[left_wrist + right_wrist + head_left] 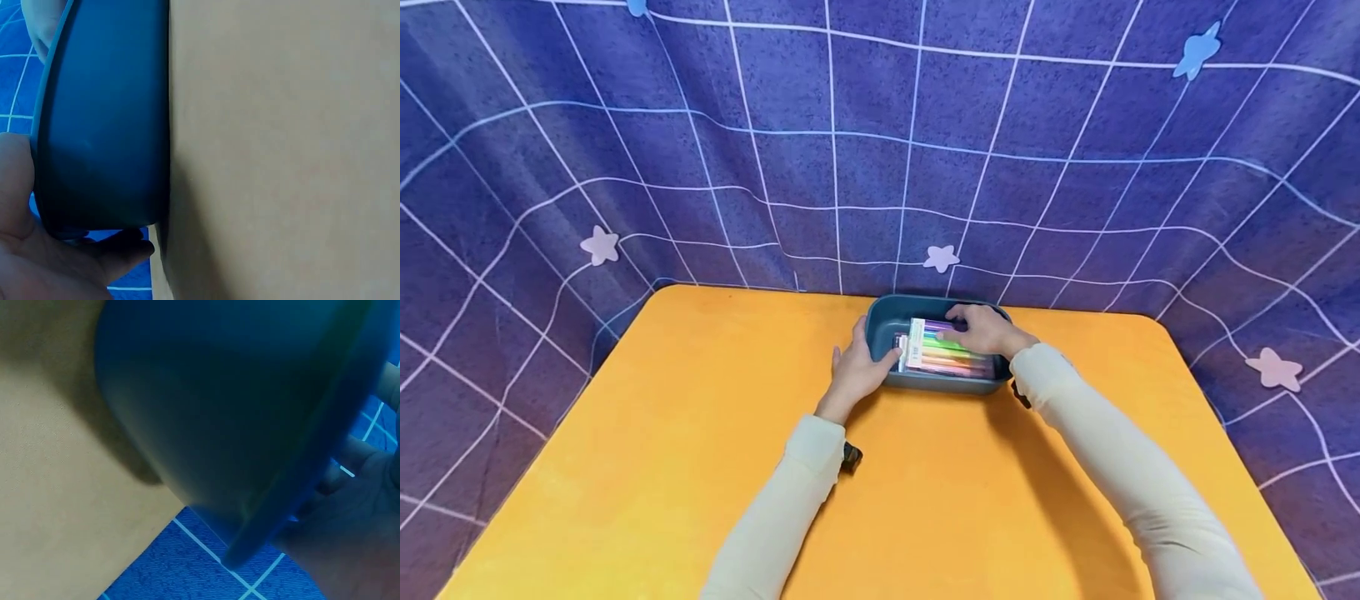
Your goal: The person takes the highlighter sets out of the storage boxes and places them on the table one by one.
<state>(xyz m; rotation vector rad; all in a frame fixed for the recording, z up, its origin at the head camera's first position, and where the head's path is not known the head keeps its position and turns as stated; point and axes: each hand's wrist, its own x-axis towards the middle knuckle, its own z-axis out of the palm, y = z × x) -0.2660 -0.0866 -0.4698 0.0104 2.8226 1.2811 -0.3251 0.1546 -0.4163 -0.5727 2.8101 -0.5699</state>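
"How are the fingers placed?"

"The bin is gripped at its left end by the left hand; the right hand is held over the pens, but whether they are pinched cannot be told."

"And the pens?"

"Rainbow-striped, held in the blue-grey bin near the tabletop's far edge; shown only by the head view."

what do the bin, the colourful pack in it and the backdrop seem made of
Dark blue-grey round-cornered bin: probably moulded plastic, satin finish, judging by its smooth, even wall.
Flat rainbow-striped pack: perhaps clear plastic outside, as the colours seem to show through; gloss hard to tell.
Blue-purple grid-patterned backdrop: apparently matte cloth, given its soft folds.
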